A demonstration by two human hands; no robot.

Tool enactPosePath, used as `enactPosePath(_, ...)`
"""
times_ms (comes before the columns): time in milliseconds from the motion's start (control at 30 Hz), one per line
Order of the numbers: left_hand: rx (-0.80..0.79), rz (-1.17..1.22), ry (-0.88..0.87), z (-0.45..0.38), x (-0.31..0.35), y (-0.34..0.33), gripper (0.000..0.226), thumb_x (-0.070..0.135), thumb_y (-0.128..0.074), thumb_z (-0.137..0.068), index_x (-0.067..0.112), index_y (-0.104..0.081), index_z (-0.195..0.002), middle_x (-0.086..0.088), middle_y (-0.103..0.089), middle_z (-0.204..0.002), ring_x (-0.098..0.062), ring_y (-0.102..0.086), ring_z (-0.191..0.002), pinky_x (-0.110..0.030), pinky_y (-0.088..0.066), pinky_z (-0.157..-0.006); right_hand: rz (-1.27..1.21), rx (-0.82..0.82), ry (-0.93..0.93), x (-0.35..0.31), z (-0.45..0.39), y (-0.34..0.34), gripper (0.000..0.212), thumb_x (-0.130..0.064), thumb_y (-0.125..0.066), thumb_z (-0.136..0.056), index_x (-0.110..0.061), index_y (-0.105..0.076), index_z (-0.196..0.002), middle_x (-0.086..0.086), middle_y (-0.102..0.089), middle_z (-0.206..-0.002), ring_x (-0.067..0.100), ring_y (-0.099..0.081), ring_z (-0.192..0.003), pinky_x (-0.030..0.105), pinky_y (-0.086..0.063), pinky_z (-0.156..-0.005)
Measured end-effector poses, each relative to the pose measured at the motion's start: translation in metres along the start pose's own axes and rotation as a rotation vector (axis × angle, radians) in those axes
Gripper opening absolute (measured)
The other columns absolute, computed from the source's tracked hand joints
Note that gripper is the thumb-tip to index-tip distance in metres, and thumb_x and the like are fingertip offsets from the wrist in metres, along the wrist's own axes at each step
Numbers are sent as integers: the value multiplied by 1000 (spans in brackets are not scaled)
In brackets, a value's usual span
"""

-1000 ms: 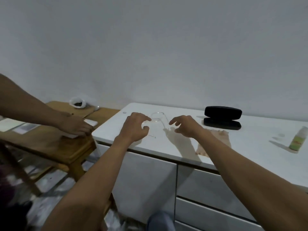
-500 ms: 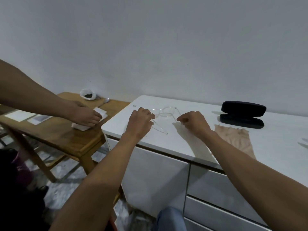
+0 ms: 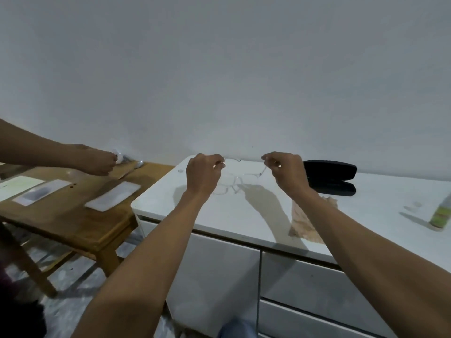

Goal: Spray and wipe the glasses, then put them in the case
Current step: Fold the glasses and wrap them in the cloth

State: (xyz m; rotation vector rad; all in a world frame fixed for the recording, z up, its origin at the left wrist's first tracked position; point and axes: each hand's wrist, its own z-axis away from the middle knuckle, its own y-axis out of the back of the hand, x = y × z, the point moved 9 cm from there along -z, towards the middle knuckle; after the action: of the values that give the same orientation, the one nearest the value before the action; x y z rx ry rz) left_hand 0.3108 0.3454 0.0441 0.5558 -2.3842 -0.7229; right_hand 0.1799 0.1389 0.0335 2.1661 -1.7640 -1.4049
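Up they come! The thin clear-framed glasses (image 3: 240, 178), flat on the white surface (image 3: 244, 215) a moment ago, now hang mid-frame, left hand (image 3: 203, 174) and right hand (image 3: 286, 173) each pinching a temple (spraying presumably comes next).

Bare forearms, bare hands, a patch of blue denim

Both forearms are uncovered from the lower edge of the view up to the wrists, with no sleeve or cuff showing. The left hand (image 3: 203, 174) and the right hand (image 3: 286, 172) wear no glove, and no ring, watch or band shows on the fingers or wrists that can be seen. Low in the view, between the arms, a small rounded patch of blue denim (image 3: 235, 328) shows, apparently the person's knee.
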Motion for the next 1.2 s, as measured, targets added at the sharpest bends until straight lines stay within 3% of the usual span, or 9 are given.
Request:
enactPosePath(133,-92,165,59,-7,37,-21,10,20,-75,-85,21,-79,-93,-2,-78,-81,-27,-69,-83,-39,-54,-76,1,91,-38,10,4,51,21,-7,-65,-95,-14,-80,-109,1,-81,-105,22,-75,-94,40,-58,-87)
enactPosePath(267,-191,280,79,5,79,-51,10,19,-77,-84,20,-80,-93,-1,-79,-85,-22,-72,-86,-36,-56,-78,76,147,-97,31,23,103,25,-5,-62,-94,-16,-80,-107,1,-80,-100,17,-70,-86,28,-51,-75)
enactPosePath(400,-311,409,94,23,109,-82,9,17,-81,-80,19,-81,-89,-2,-79,-85,-19,-74,-84,-39,-59,-81,156,154,-141,54,47,140,28,-7,-59,-94,-21,-80,-107,0,-80,-104,21,-72,-91,35,-57,-77)
enactPosePath(500,-373,453,84,36,124,-98,10,17,-83,-78,19,-80,-87,1,-78,-82,-17,-74,-82,-39,-59,-82,180,159,-170,66,62,158,29,-8,-60,-93,-24,-80,-106,-1,-80,-95,22,-71,-85,34,-56,-71)
enactPosePath(733,-426,475,60,53,137,-111,8,17,-83,-77,21,-81,-84,4,-75,-75,-19,-73,-80,-40,-59,-80,213,130,-213,79,82,166,32,-7,-58,-94,-25,-80,-108,1,-79,-91,22,-70,-84,32,-52,-70)
enactPosePath(967,-433,505,72,61,133,-114,10,17,-84,-77,20,-81,-85,0,-78,-83,-13,-74,-80,-39,-60,-84,217,108,-208,85,93,163,26,-8,-62,-95,-23,-79,-108,-9,-67,-73,19,-68,-77,33,-55,-73)
enactPosePath(1200,-440,507,74,59,132,-114,10,21,-84,-76,24,-80,-85,3,-78,-79,-12,-74,-78,-39,-61,-81,202,88,-204,84,92,162,21,-12,-67,-94,-21,-80,-108,-3,-72,-77,20,-70,-80,35,-57,-77)
